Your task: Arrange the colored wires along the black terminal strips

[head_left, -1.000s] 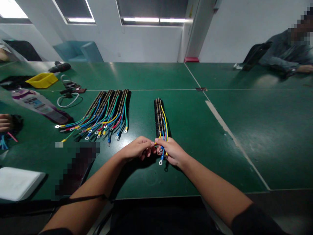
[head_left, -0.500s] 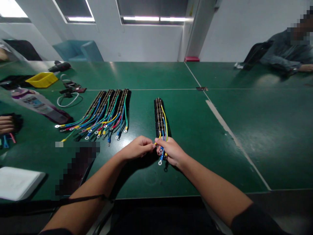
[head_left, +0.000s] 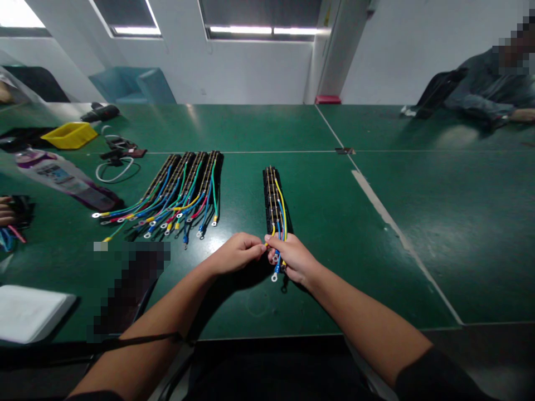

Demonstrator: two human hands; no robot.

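Note:
A black terminal strip with brass-coloured contacts lies lengthwise in front of me. Yellow and blue wires run along it and end in ring terminals near its close end. My right hand is closed around the wires at that end, thumb on top. Against it, my left hand is closed in a pinch on a yellow wire's end, whose tip the fingers partly hide. To the left lie several similar wired terminal strips, their green, blue, red and yellow leads fanned toward me.
At the left are a bottle lying tilted, a yellow tray, a white cable, a power drill and a white box. Another person's hand holds wires at the left edge. A person sits far right.
My hands and the terminal strip stay nearly still. At the left edge, the other person's hand and wires have shifted slightly.

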